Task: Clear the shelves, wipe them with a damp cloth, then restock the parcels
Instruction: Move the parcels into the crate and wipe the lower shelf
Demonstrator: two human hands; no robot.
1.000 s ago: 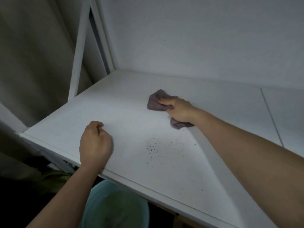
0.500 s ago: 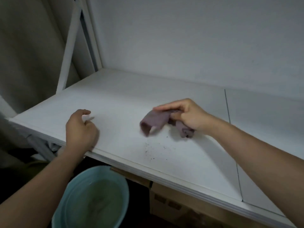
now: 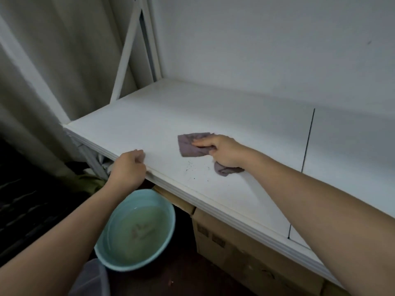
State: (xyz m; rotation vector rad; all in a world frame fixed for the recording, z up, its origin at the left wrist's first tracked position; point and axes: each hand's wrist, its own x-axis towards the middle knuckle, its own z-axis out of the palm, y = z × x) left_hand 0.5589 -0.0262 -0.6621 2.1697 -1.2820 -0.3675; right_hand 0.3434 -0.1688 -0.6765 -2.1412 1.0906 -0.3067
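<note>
A white shelf board [image 3: 213, 107] runs across the view with nothing stored on it. My right hand [image 3: 224, 151] presses a purple-grey cloth [image 3: 190, 146] flat on the shelf, fingers on top, and a fold of the cloth sticks out under the wrist. Dark crumbs of dirt [image 3: 192, 167] lie on the board just in front of the cloth. My left hand [image 3: 128, 169] is curled over the shelf's front edge, left of the cloth.
A light blue basin [image 3: 136, 263] of cloudy water stands on the floor below the shelf's front edge. Cardboard boxes [image 3: 245, 253] sit under the shelf to the right. White frame struts [image 3: 126, 54] rise at the left end. A seam [image 3: 307, 137] splits the board.
My right hand has put the cloth back flat on the shelf after lifting it bunched up. My left hand has slid from the board's top to its front edge.
</note>
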